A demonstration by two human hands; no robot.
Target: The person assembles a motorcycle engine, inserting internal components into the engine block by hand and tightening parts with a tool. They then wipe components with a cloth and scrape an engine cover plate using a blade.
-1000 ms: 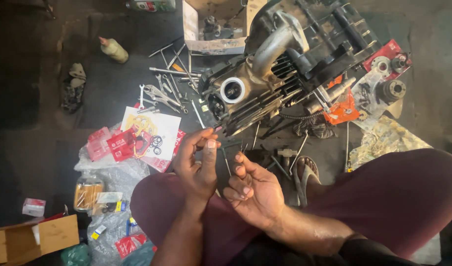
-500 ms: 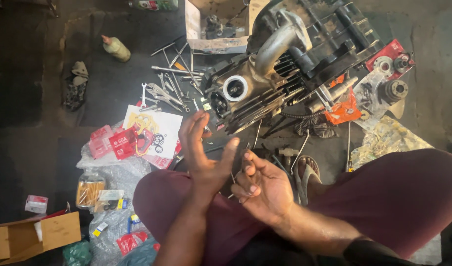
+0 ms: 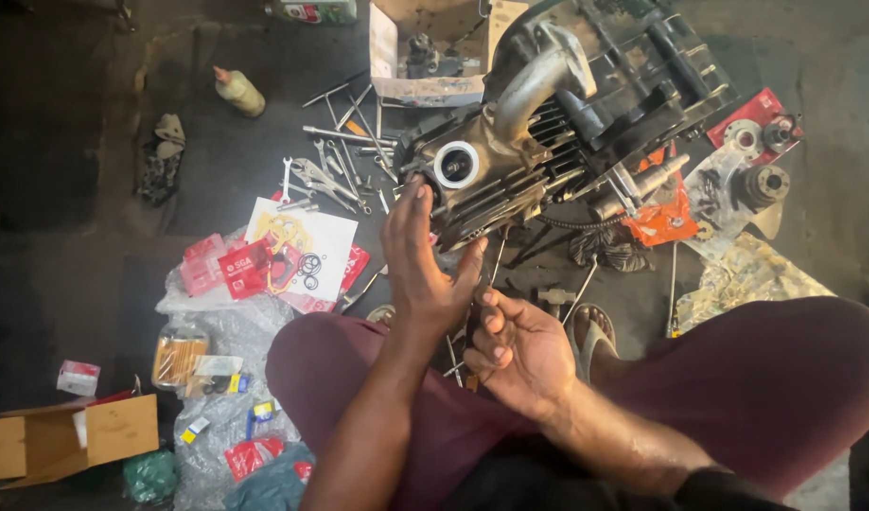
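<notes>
Concrete floor (image 3: pixel 217 170) — scattered wrenches (image 3: pixel 330 170)

Bare forearms, maroon trousers (image 3: pixel 756 378), a sandal (image 3: pixel 595 343) on one foot.

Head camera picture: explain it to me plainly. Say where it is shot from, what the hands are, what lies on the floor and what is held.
The picture comes from a camera worn on a person's head, looking down at their own lap and hands. The person sits on a dark floor with legs in maroon trousers. The left hand is raised with the palm open and fingers straight, just in front of a greasy engine. The right hand is curled around a thin dark part; I cannot tell what it is. Lying around are spanners, a sheet of gaskets, small red packets, a plastic bottle, a rag and a cardboard box.
</notes>
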